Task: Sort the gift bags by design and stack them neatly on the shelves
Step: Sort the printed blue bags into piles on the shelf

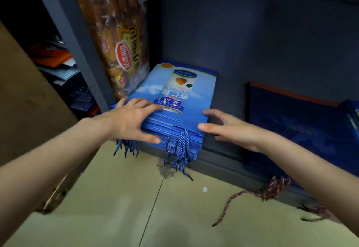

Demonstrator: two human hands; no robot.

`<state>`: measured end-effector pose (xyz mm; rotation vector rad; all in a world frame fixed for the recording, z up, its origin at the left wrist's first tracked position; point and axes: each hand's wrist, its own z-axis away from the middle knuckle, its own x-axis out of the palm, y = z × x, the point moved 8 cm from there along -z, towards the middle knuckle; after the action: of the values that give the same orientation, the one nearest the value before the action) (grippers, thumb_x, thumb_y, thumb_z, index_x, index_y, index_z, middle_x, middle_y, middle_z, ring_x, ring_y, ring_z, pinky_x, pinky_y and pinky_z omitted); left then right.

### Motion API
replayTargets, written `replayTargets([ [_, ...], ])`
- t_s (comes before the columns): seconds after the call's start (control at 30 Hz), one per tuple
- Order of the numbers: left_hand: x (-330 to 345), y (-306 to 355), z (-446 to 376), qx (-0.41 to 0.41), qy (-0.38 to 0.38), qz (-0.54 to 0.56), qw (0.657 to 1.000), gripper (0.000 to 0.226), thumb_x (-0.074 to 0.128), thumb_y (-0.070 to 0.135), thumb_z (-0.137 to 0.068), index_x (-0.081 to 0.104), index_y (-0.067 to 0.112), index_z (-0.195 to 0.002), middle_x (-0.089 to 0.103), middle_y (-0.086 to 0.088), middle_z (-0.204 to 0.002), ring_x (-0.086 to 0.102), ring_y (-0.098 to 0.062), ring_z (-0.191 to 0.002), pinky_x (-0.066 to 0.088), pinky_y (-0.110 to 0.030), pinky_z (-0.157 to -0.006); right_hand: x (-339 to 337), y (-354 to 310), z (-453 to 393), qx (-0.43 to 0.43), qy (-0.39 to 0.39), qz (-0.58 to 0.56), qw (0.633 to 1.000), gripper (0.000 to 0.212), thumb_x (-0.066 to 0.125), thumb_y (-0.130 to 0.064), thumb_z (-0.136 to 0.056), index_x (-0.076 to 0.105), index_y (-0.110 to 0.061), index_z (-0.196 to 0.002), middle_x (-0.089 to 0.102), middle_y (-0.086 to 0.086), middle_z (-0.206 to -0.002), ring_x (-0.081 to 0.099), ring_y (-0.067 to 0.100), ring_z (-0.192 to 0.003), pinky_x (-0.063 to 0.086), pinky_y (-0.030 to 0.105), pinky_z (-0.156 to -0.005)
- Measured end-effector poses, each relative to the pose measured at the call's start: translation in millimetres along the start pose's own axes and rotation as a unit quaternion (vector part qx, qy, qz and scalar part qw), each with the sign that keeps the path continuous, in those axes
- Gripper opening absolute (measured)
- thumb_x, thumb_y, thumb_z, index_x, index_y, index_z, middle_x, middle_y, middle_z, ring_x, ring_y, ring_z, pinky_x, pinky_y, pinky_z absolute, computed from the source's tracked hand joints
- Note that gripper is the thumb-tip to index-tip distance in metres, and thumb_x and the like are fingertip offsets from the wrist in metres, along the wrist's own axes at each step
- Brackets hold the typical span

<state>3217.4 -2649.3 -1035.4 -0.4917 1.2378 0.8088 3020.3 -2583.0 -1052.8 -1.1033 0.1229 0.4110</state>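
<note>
A stack of light-blue gift bags (180, 89) printed with a can and white characters lies flat on the bottom shelf (227, 99), its near end overhanging the shelf edge. Blue rope handles (180, 149) dangle from that end. My left hand (132, 120) rests on the stack's near left corner, fingers spread on top and thumb along the front edge. My right hand (227, 128) hovers at the stack's right side, fingers straight, thumb near the front corner. A dark-blue gift bag with an orange edge (291, 122) lies flat on the same shelf to the right.
A large clear pack of bread (116, 39) stands against the grey shelf upright (77, 39). Orange and dark bags (64, 72) lie in the left bay. A cardboard box (25, 99) stands at left. Multicoloured rope handles (258, 194) trail on the tiled floor (120, 208).
</note>
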Motion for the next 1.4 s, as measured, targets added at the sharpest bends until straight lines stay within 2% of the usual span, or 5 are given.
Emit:
replayTargets([
  [0.13,10,-17,6,-0.015,-0.023,-0.108,0.994,0.1,0.059,0.067,-0.073,-0.003,0.039,-0.146,0.008,0.008,-0.155,0.012,-0.019,-0.141,0.014,-0.043,-0.112,22,-5,-2,0.026,0.013,0.097,0.995,0.088,0.073,-0.037,-0.076,0.023,-0.02,-0.146,0.026,-0.003,-0.15,0.03,0.015,-0.136,0.028,0.028,-0.11],
  [0.53,6,-12,1,-0.043,0.094,-0.151,0.983,0.099,0.065,0.057,-0.076,-0.001,0.034,-0.147,0.02,-0.001,-0.147,0.028,-0.027,-0.13,0.027,-0.046,-0.104,20,7,-5,-0.006,0.127,0.045,0.991,0.101,0.086,-0.028,-0.062,0.026,-0.025,-0.143,0.04,-0.001,-0.142,0.039,0.019,-0.132,0.034,0.037,-0.11],
  [0.73,21,-13,22,-0.048,0.232,-0.205,0.95,0.124,0.091,0.047,-0.031,0.031,0.024,-0.137,0.051,-0.017,-0.128,0.052,-0.036,-0.105,0.041,-0.052,-0.091,42,11,18,-0.121,0.118,0.355,0.92,0.107,0.076,-0.022,-0.076,-0.003,-0.043,-0.145,-0.02,-0.006,-0.155,0.015,0.021,-0.144,0.031,0.032,-0.108],
  [1.0,26,-12,19,-0.054,0.252,-0.213,0.942,0.119,0.091,0.047,-0.032,0.034,0.021,-0.133,0.05,-0.019,-0.128,0.052,-0.038,-0.108,0.04,-0.057,-0.092,45,17,11,-0.137,0.168,0.405,0.888,0.11,0.077,-0.026,-0.075,-0.005,-0.03,-0.148,-0.009,-0.003,-0.156,0.035,0.027,-0.132,0.037,0.034,-0.104],
  [1.4,27,-14,17,-0.036,0.264,-0.235,0.935,0.111,0.09,0.048,-0.036,0.035,0.02,-0.127,0.057,-0.016,-0.115,0.056,-0.036,-0.101,0.043,-0.052,-0.09,39,12,7,-0.149,0.206,0.502,0.827,0.116,0.076,-0.05,-0.066,0.001,-0.023,-0.149,0.01,0.007,-0.154,0.025,0.026,-0.138,0.005,0.048,-0.115],
])
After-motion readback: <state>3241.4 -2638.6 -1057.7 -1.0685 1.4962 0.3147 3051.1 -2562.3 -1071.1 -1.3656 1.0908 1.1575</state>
